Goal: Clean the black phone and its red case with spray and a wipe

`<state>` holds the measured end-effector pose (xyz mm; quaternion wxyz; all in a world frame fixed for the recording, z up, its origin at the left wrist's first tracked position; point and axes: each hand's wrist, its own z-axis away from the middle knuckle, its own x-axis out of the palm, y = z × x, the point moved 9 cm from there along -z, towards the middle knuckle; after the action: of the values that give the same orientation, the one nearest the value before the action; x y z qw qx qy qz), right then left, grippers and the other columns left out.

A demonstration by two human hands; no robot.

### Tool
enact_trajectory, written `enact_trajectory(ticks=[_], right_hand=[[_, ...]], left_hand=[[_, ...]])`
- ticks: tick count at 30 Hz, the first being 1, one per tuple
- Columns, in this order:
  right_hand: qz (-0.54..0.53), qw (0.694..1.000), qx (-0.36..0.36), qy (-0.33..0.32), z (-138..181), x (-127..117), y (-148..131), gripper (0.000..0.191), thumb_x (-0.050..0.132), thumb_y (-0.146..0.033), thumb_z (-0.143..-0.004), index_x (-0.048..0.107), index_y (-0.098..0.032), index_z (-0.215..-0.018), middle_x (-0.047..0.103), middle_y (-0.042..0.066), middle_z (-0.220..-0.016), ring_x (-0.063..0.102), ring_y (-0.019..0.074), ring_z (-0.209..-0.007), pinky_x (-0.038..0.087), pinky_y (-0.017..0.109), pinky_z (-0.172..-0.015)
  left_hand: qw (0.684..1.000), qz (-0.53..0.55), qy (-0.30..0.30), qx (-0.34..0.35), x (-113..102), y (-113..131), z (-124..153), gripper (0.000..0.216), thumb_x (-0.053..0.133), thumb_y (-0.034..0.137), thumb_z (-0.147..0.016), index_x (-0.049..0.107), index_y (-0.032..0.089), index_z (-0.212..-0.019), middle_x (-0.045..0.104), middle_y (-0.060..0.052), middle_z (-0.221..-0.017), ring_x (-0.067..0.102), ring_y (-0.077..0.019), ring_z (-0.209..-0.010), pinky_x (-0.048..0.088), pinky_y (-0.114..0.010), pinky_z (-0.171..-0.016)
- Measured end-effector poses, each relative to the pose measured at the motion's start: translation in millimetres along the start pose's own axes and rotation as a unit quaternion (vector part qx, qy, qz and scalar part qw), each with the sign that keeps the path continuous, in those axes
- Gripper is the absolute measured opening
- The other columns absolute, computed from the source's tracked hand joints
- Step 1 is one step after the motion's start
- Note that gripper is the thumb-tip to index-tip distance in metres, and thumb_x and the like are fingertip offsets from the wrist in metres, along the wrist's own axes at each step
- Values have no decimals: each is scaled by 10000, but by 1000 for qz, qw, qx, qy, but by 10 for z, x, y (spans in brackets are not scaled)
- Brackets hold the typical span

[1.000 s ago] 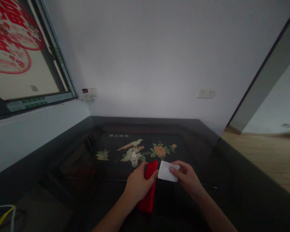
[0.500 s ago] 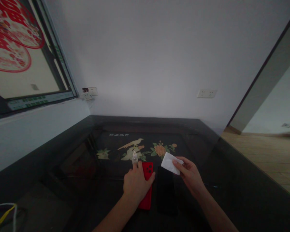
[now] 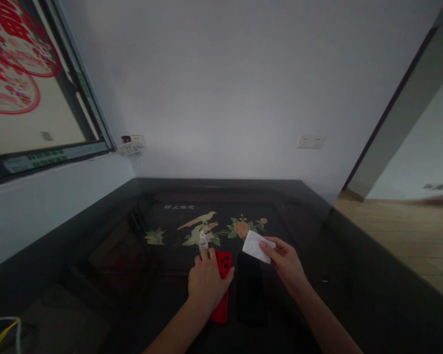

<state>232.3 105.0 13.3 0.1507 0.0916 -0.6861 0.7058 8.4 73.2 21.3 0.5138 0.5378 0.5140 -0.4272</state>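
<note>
Red phone [image 3: 223, 261] lies face down on the dark table [image 3: 354, 295], with its camera end pointing to 12 o'clock and its long side running toward the person. The left hand [image 3: 205, 282] lies palm down over its middle and covers most of it. Only the camera end and the near end show. The thumb rests at the right edge of the phone, and I cannot tell if the hand clasps the phone or only rests on it. The index finger is stretched out to 12 o'clock, and its tip is at the foot of a small clear bottle [image 3: 203, 241], which stands upright just beyond the hand.

At 3 o'clock from the red phone, just beside it and parallel to it, a black phone [image 3: 250, 290] lies flat with nothing touching it. The right hand [image 3: 286, 263] is above the far right corner of this black phone, at about 2 o'clock from the red one. It pinches a folded white wipe [image 3: 254, 247] between thumb and fingers. The wipe sticks out toward 10 o'clock and is clear of both phones.

Beyond the bottle and the wipe, at 12 o'clock, the table top shows a painted bird and flowers [image 3: 239, 228]. A white wall socket [image 3: 310, 141] is on the far wall, and a window [image 3: 40, 98] with red paper decoration is at 10 o'clock.
</note>
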Motion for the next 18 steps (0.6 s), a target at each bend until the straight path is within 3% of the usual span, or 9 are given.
enact_trajectory(ticks=[18], right_hand=[[16,1000,-5,2,-4,-17,-31,471,950,-464,-593,806,-168,-930,785,81,-773,709,228,-669,568,328,-638]], left_hand=[[1000,-14,-2,1,57,1,10,673,457,640,-920,576,110,-1317,585,-224,-1255,619,-325,-1008,520,-368,-767]])
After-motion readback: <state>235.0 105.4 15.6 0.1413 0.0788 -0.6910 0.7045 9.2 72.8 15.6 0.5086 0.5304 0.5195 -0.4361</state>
